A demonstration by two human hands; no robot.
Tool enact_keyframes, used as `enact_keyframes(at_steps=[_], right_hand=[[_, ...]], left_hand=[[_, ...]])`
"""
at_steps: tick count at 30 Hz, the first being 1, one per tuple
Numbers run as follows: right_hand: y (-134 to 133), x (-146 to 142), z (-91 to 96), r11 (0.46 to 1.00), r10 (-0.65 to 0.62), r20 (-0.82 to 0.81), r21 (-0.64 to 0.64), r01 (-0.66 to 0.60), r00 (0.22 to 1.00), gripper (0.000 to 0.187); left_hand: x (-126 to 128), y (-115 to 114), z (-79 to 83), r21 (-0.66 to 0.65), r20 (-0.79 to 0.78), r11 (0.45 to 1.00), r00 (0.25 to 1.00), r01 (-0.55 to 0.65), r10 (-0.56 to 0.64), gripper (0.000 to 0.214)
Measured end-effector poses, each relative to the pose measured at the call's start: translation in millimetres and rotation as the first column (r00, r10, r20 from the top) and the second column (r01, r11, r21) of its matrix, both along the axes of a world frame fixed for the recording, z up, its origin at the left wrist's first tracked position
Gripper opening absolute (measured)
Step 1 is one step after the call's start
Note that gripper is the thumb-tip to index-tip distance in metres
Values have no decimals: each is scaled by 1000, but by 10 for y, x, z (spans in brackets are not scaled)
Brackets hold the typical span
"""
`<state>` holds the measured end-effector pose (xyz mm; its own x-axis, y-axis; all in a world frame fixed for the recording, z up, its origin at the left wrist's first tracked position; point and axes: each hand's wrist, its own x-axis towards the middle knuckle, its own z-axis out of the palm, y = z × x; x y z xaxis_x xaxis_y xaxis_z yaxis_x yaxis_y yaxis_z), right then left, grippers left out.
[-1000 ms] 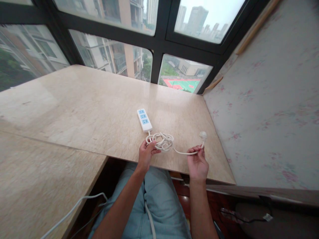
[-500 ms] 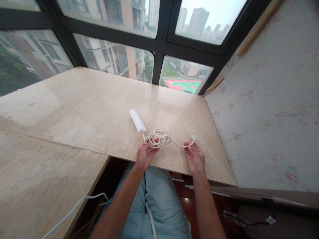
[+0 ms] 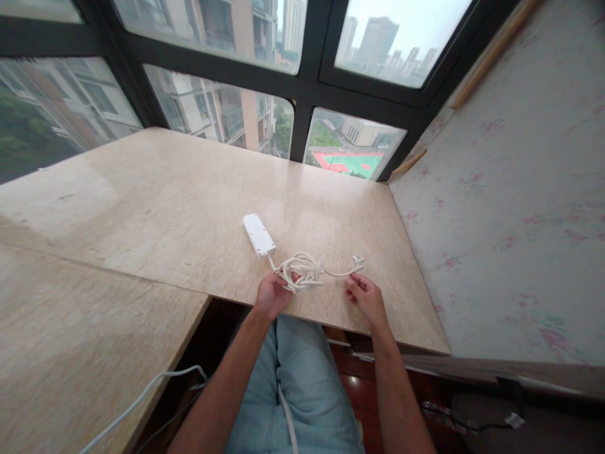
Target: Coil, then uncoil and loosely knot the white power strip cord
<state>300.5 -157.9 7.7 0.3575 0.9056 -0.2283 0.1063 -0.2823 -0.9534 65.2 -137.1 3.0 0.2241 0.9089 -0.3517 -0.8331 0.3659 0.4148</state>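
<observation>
- Holding the looped cord [image 3: 305, 272] in the left hand [image 3: 273, 295]; fingers curled around the near left side of the loops, gripping.
- Right hand [image 3: 368, 299]: thumb and fingers pinched on the single length of cord, just short of the plug [image 3: 358, 262].
- Plug sits just beyond the right fingertips; prongs too small to make out.
- White power strip [image 3: 258, 234] is ahead of the left hand, beyond and left of the loops, slantwise, back face up with small dark dots; short bit of cord joins it to the loops. Can't tell if flat on the desk [image 3: 179, 208] or slightly raised.
- Loops are loose and bunched, between the hands, near the front edge of the pale desk.
- Person has light blue trousers [image 3: 307, 378], pale drawstring [image 3: 286, 416] hanging down.
- Other white cable [image 3: 142, 394] at lower left.
- Dark window frame [image 3: 307, 91] behind desk, buildings outside.
- Flowered wall [image 3: 510, 208] on the right; reddish floor [image 3: 352, 381] below.
</observation>
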Motion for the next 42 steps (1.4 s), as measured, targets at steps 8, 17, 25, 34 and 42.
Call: enact_keyframes(at_steps=[8, 17, 25, 34, 42], right_hand=[[9, -67, 64, 992, 124, 160, -32, -120, 979, 51], [-166, -384, 162, 973, 194, -89, 141, -181, 977, 47], [-200, -662, 249, 892, 331, -103, 357, -276, 938, 42], [-239, -805, 116, 884, 314, -380, 451, -122, 870, 55], [-135, -754, 162, 881, 255, -405, 471, -39, 878, 52]], left_hand=[[9, 27, 23, 16, 65, 1000, 998, 27, -28, 30], [-7, 62, -37, -59, 24, 997, 999, 39, -38, 32], [-33, 114, -74, -28, -16, 991, 991, 134, -134, 10], [16, 159, 35, 81, -13, 987, 990, 139, -138, 14], [207, 369, 138, 130, -178, 984, 979, 118, -94, 17]])
